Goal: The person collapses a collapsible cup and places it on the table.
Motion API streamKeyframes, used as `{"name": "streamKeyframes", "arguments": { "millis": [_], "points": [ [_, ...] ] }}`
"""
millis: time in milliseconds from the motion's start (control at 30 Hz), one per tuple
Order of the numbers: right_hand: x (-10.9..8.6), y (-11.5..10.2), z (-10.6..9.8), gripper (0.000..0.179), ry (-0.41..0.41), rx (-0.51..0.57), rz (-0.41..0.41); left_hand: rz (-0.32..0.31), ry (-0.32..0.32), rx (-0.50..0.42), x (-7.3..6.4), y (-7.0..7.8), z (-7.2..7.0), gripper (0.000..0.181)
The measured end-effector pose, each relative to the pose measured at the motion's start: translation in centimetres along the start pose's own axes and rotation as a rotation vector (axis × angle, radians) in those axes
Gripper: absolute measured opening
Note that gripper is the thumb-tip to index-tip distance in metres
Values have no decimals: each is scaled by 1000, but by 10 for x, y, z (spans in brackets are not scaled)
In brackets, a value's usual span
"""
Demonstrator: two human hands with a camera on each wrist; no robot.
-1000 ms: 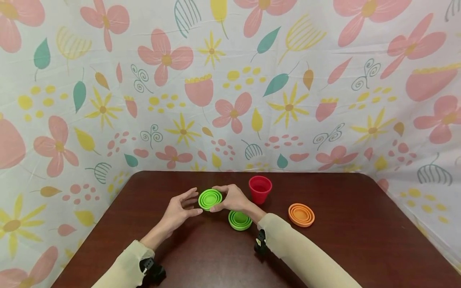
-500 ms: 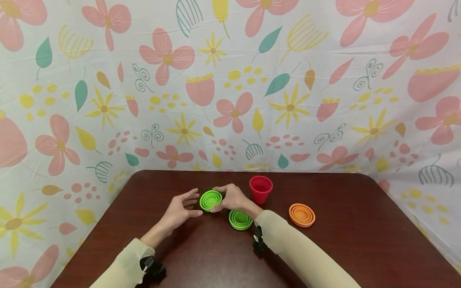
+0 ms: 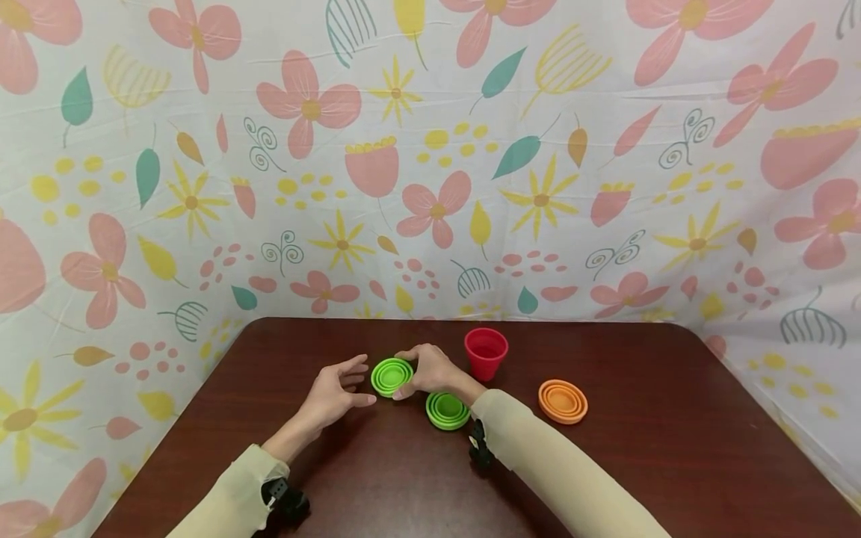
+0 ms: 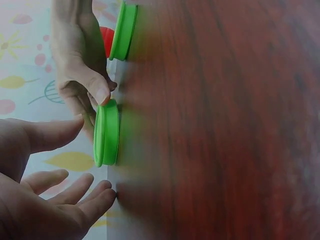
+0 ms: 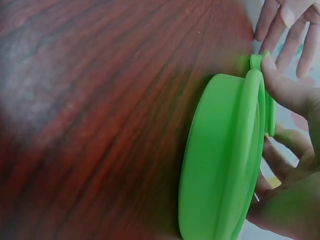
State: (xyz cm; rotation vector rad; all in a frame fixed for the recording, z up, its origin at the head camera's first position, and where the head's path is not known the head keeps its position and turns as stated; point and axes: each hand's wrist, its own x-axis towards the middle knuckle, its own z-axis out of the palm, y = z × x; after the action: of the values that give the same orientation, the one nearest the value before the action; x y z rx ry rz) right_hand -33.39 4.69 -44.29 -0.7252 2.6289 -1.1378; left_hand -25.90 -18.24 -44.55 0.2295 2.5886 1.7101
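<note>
My right hand [image 3: 433, 370] pinches the rim of a flat, collapsed green silicone cup [image 3: 391, 377], thumb at the near side and fingers behind. In the left wrist view this collapsed cup [image 4: 106, 135] sits right at the tabletop, its rings facing up. Just left of it, my left hand [image 3: 334, 392] is held with fingers spread and thumb apart, holding nothing. A second collapsed green cup [image 3: 447, 411] lies under the right wrist and looms large in the right wrist view as a green cup [image 5: 220, 160].
A red cup [image 3: 486, 353], expanded to full height, stands upright behind the right hand. To the right lies a collapsed orange cup [image 3: 563, 401]. The dark wooden table [image 3: 639, 478] reaches back to a flowered cloth [image 3: 430, 187].
The green cup in the right hand has come down slightly, and the right forearm has shifted a little left. The left hand stays almost where it was, fingers still spread.
</note>
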Motion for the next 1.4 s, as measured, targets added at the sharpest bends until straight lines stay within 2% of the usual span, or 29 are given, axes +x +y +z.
{"name": "streamKeyframes", "arguments": {
  "millis": [500, 733, 833, 967, 1033, 1200, 1300, 1400],
  "points": [
    [4, 2, -2, 76, -47, 7, 7, 2, -1, -29, 1, 1, 1, 80],
    [3, 3, -3, 78, -44, 41, 34, 10, -5, -43, 3, 4, 2, 79],
    [0, 3, -3, 77, -10, 21, 18, 2, -3, -55, 3, 5, 4, 77],
    [-12, -2, -3, 73, 71, -18, -37, -24, 15, -73, -2, 8, 9, 73],
    [-21, -5, -3, 68, 103, -21, -76, -17, 48, -58, -6, 11, 13, 69],
    [-50, -12, -10, 54, 170, 28, -204, 70, 144, -8, -16, 27, 26, 59],
    [-69, -15, -16, 47, 205, 76, -259, 138, 140, -41, -21, 38, 34, 58],
    [-89, -17, -21, 41, 217, 133, -281, 182, 97, -96, -28, 48, 44, 57]
  ]
}}
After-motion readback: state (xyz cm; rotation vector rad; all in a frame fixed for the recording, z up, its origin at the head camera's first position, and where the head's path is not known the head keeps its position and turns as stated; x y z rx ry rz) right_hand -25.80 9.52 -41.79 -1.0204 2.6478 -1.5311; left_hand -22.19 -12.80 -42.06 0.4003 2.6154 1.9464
